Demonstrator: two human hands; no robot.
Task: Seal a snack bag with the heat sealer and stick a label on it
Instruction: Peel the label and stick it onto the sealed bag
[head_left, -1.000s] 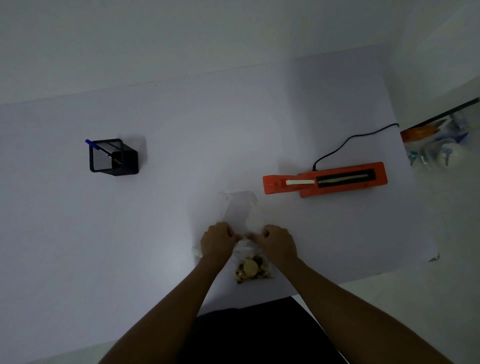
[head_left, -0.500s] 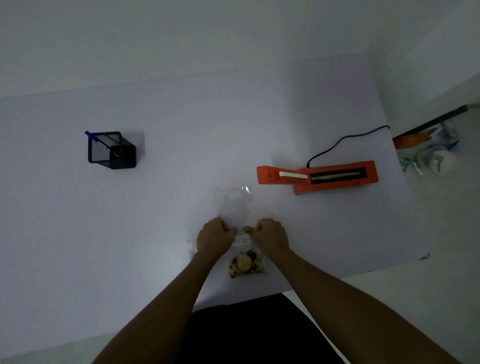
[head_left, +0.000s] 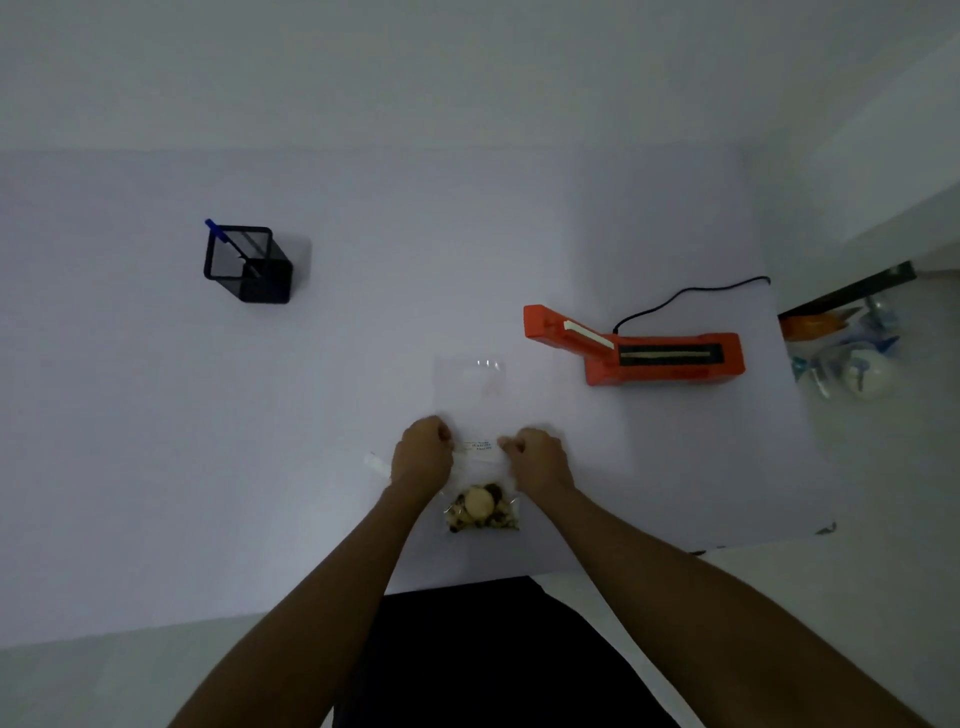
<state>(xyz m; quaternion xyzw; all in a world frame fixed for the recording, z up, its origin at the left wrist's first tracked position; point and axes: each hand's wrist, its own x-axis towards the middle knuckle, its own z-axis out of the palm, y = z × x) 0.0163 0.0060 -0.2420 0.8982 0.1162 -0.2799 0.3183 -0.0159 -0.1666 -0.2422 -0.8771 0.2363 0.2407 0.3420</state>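
Observation:
A clear snack bag (head_left: 470, 387) lies flat on the white table, its snacks (head_left: 483, 512) bunched at the near end. A small white label (head_left: 479, 447) sits across the bag's middle. My left hand (head_left: 422, 451) is closed at the label's left end and my right hand (head_left: 537, 456) is closed at its right end, both with fingertips on label and bag. The orange heat sealer (head_left: 639, 349) stands to the right of the bag, its arm raised, with a black cord (head_left: 685, 299) running back.
A black mesh pen holder (head_left: 248, 265) with a blue pen stands far left. A small white strip (head_left: 376, 464) lies left of my left hand. The table (head_left: 156, 441) ends close at the right, where clutter (head_left: 852, 348) lies on the floor.
The hands have drawn slightly apart, so the white label between them now shows on the bag. The view has shifted; the bag and sealer stay in place.

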